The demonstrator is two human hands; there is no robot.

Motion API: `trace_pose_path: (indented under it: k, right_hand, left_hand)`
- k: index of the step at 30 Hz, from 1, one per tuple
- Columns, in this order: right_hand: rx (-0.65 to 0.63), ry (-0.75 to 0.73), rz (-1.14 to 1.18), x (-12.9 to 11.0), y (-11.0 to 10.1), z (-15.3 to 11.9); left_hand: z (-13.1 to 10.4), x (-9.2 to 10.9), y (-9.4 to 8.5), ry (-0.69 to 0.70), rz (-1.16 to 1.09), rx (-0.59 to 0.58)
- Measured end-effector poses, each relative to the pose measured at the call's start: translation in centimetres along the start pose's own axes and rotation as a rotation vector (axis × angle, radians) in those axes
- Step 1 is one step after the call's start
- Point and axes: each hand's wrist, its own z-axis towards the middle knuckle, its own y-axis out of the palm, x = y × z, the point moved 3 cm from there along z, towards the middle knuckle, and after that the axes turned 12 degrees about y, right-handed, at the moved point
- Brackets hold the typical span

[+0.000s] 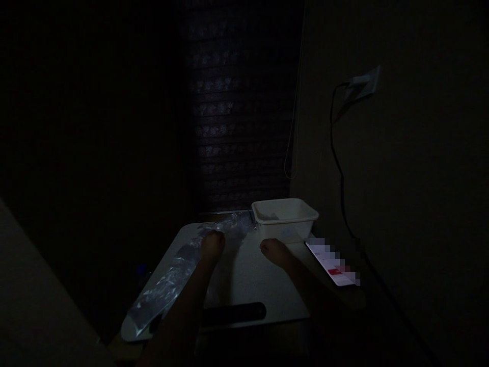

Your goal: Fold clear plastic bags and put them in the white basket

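Observation:
The scene is very dim. My left hand (213,245) is closed over the clear plastic packaging (168,285), which runs along the left side of a white table (263,283); whether its fingers grip anything is hidden. My right hand (275,252) is also closed, just in front of a white plastic tub (284,219), and what it holds, if anything, cannot be made out. The hands are apart, with bare tabletop between them.
A lit phone or tablet (332,262) lies at the table's right edge. A long dark object (235,314) rests along the near edge. From a wall outlet (362,85) a black cable (341,178) hangs at the right. Behind the table is a dark blind (237,127).

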Motion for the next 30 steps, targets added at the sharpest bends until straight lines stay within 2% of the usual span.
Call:
trace_pose_path:
  k: [2, 4, 8, 12, 21, 25, 30]
  right_hand:
    - [0.041, -0.004, 0.092, -0.3, -0.4, 0.2]
    - [0.102, -0.008, 0.225, -0.7, -1.0, 0.5]
    - [0.138, -0.008, 0.541, -1.8, -1.7, 1.2]
    - [0.044, -0.039, 0.75, -2.8, -2.0, 1.3]
    - [-0.08, -0.031, 0.757, -2.1, -2.2, 0.1]
    - [0.013, -0.041, 0.642, -1.2, -2.4, -0.5]
    - [0.114, 0.081, 0.617, 1.5, -2.6, -1.2]
  left_hand:
    - [0.3, 0.0, -0.9, -0.018, -0.154, 0.172]
    - [0.7, 0.0, -1.6, -0.039, -0.34, 0.297]
    - [1.6, 0.7, -2.3, -0.062, -0.697, 0.376]
    - [2.2, 2.1, -2.5, -0.006, -0.815, 0.368]
    - [2.1, 4.1, -1.4, 0.051, -0.855, 0.261]
    - [1.8, 4.7, -1.0, 0.069, -0.917, 0.248]
    - [1.1, 4.4, -0.3, 0.057, -0.941, 0.228]
